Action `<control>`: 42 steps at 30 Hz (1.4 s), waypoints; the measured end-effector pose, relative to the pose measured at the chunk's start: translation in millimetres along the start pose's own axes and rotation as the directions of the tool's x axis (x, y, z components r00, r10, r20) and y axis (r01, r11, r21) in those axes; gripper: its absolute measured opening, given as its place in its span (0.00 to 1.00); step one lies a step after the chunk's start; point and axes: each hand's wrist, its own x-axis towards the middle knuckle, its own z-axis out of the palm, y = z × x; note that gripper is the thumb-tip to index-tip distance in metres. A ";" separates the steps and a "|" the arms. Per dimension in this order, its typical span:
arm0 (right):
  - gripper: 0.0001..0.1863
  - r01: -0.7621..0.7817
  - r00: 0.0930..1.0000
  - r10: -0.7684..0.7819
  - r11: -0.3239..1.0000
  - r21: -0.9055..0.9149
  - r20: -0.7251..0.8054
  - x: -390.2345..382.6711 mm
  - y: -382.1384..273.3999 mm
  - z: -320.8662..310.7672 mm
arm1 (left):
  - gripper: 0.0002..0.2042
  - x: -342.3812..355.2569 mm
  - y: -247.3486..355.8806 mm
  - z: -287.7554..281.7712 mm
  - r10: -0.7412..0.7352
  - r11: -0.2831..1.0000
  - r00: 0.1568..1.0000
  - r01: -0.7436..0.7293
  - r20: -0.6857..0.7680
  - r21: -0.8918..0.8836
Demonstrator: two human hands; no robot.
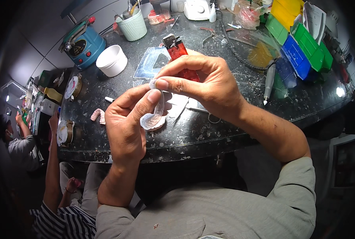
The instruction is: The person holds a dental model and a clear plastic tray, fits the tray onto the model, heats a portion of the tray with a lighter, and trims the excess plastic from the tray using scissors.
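My left hand (123, 115) is closed, its thumb and fingers pinching a clear, curved dental retainer (149, 120) above the bench. The thumb and forefinger of my right hand (217, 85) grip the far end of the same retainer. A red lighter (176, 49) is also tucked in my right hand, its metal top pointing away from me. Just under the retainer shows a pale, tooth-shaped edge, mostly hidden. Behind my hands lies a clear plastic sheet (145, 63) with a piece cut out.
Left of my hands are a pink dental model (98, 116), a white tub (112, 61) and a blue machine (84, 49). A handpiece (270, 81) with its coiled cord lies at right, near coloured bins (297, 59). A person in striped clothing (68, 221) sits close at left.
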 end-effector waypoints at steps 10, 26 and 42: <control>0.09 -0.046 0.999 0.047 0.992 0.115 0.000 -1.3 -2.4 1.0 | 0.11 -2.5 1.8 -0.5 0.073 0.994 0.996 -0.077 0.059 0.076; 0.12 -0.024 0.999 0.027 0.992 -0.122 0.027 0.7 -5.2 1.2 | 0.09 -2.3 1.3 -5.2 0.104 0.972 0.988 -0.125 0.110 0.199; 0.10 -0.128 0.991 0.127 0.991 0.038 0.047 3.4 1.2 -5.7 | 0.22 8.1 5.5 -21.3 -0.326 0.924 0.945 0.327 0.035 -0.200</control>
